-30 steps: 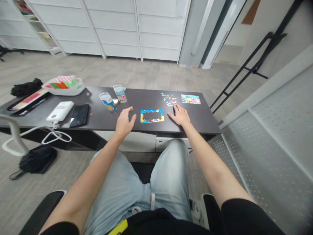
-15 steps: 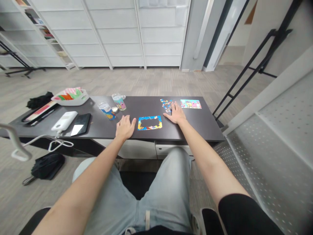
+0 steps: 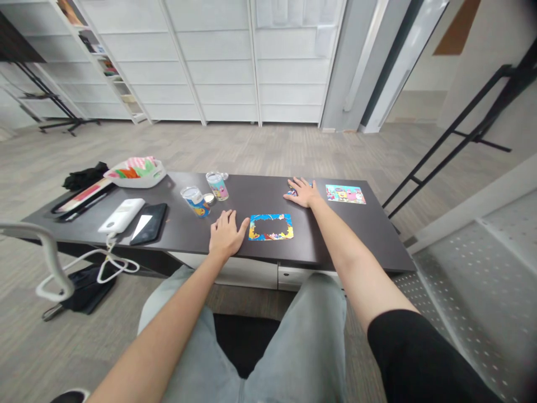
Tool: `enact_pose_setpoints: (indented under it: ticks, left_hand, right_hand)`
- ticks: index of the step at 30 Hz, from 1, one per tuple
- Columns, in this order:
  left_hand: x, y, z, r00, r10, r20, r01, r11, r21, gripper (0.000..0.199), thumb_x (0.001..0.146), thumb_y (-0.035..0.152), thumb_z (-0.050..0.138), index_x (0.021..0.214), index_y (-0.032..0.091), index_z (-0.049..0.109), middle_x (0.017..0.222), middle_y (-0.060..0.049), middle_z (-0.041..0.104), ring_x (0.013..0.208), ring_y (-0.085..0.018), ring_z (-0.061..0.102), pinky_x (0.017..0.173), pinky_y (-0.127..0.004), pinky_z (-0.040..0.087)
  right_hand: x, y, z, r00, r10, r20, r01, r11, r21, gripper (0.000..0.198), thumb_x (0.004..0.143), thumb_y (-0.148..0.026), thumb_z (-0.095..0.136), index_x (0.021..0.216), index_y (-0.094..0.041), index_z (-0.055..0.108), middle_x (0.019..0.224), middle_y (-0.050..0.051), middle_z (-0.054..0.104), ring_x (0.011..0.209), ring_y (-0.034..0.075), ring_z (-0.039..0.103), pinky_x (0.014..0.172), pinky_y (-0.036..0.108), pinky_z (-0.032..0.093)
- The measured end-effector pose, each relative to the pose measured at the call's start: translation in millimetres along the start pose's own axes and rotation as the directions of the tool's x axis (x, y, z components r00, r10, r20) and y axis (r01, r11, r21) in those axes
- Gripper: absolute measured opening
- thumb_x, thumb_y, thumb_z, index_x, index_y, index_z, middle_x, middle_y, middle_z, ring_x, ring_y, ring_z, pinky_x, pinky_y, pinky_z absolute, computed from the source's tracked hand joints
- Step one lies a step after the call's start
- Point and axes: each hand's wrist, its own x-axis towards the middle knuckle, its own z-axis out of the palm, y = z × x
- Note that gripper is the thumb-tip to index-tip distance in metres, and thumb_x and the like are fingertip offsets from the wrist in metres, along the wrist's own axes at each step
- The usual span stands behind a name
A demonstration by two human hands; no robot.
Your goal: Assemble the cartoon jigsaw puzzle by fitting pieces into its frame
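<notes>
My right hand [image 3: 305, 193] lies with fingers spread over a small heap of jigsaw pieces [image 3: 292, 191], hiding most of them. My left hand [image 3: 226, 232] rests open on the dark table [image 3: 268, 193], just left of a puzzle frame [image 3: 271, 219]. That frame has a bright blue and yellow cartoon border around a dark, unfilled middle. Beyond my right hand, to the right, lies a colourful cartoon picture card [image 3: 346, 194]. Two clear cups with cartoon prints, a blue one [image 3: 196, 202] and a pink one [image 3: 217, 186], stand past my left hand, a round lid [image 3: 208, 198] between them.
On the table's left are a white basket [image 3: 140, 182] of colourful packets, a white power bank [image 3: 121, 216] with a cable, a black phone [image 3: 149, 224] and a long flat case [image 3: 86, 200]. A black umbrella [image 3: 90, 288] lies on the floor. A perforated panel [image 3: 474, 280] stands at right.
My right hand has moved left and away from me, from the edge of the jigsaw pieces to on top of them. My left hand stays beside the puzzle frame. The whole view has shifted slightly.
</notes>
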Motion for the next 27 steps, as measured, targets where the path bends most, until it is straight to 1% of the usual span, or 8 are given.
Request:
enact_pose_setpoints:
  ticks: [4,8,11,13,17,20,22,27]
  left_hand:
    - [0,-1,4,0.999,0.011,-0.031,-0.012,1.000,-0.010,0.087,0.130,0.075,0.029,0.198,0.030,0.058,0.200,-0.020,0.061,0.193,-0.048,0.049,0.144,-0.079,0.052]
    - [0,-1,6,0.999,0.028,-0.031,-0.028,0.999,-0.025,0.087,0.128,0.073,0.030,0.199,0.030,0.057,0.198,-0.019,0.063,0.193,-0.048,0.049,0.144,-0.080,0.051]
    - [1,-1,8,0.999,0.039,-0.020,-0.040,0.999,-0.035,0.094,0.128,0.074,0.025,0.200,0.020,0.053,0.202,-0.024,0.056,0.195,-0.050,0.044,0.147,-0.080,0.046]
    - [0,-1,7,0.999,0.049,-0.009,-0.049,0.998,-0.044,0.097,0.128,0.075,0.023,0.203,0.018,0.048,0.204,-0.024,0.053,0.196,-0.051,0.041,0.149,-0.081,0.043]
    - [-3,1,3,0.989,0.144,0.027,-0.142,0.988,-0.067,0.095,0.126,0.075,0.024,0.209,0.028,0.036,0.212,-0.011,0.044,0.203,-0.044,0.025,0.158,-0.077,0.032]
    - [-5,3,-1,0.958,0.271,0.094,-0.264,0.961,-0.079,0.100,0.124,0.076,0.028,0.206,0.020,0.040,0.215,-0.009,0.036,0.205,-0.037,0.019,0.165,-0.065,0.022]
    - [-5,4,-2,0.939,0.316,0.139,-0.307,0.948,-0.078,0.104,0.121,0.080,0.034,0.203,0.018,0.045,0.214,-0.011,0.038,0.205,-0.037,0.023,0.165,-0.064,0.023]
    - [-3,0,1,0.921,0.348,0.177,-0.342,0.938,-0.060,0.101,0.116,0.084,0.045,0.203,0.034,0.046,0.213,-0.005,0.040,0.203,-0.036,0.030,0.163,-0.068,0.027]
  right_hand:
    - [0,0,1,1.000,-0.014,0.002,0.014,1.000,0.004,0.042,0.127,-0.051,0.087,0.163,-0.029,0.083,0.175,0.016,0.078,0.146,0.034,0.083,0.124,0.059,0.076]
    - [-15,1,1,1.000,-0.019,-0.009,0.019,1.000,0.012,0.043,0.127,-0.050,0.088,0.164,-0.028,0.083,0.174,0.016,0.079,0.144,0.034,0.083,0.123,0.059,0.076]
    - [-34,1,1,1.000,-0.013,-0.008,0.013,1.000,0.028,0.047,0.126,-0.049,0.090,0.165,-0.026,0.081,0.172,0.016,0.079,0.144,0.035,0.084,0.122,0.060,0.076]
    - [-49,0,-1,1.000,-0.006,-0.002,0.006,0.999,0.042,0.047,0.126,-0.049,0.090,0.165,-0.025,0.081,0.172,0.016,0.079,0.145,0.035,0.084,0.123,0.060,0.076]
    - [-80,-5,-5,1.000,0.021,-0.019,-0.020,0.997,0.071,0.039,0.128,-0.050,0.086,0.162,-0.030,0.084,0.177,0.016,0.078,0.147,0.033,0.082,0.125,0.058,0.075]
    - [-96,-7,-8,0.992,0.073,-0.099,-0.062,0.992,0.109,0.041,0.128,-0.049,0.087,0.164,-0.029,0.083,0.178,0.016,0.077,0.149,0.035,0.082,0.128,0.060,0.074]
    - [-101,-6,-10,0.977,0.118,-0.178,-0.092,0.984,0.150,0.042,0.128,-0.049,0.087,0.164,-0.028,0.083,0.178,0.016,0.077,0.149,0.035,0.082,0.128,0.060,0.074]
    - [-100,8,-9,0.899,0.244,-0.363,-0.143,0.949,0.282,0.046,0.126,-0.049,0.089,0.165,-0.026,0.082,0.173,0.016,0.079,0.146,0.035,0.084,0.123,0.060,0.076]
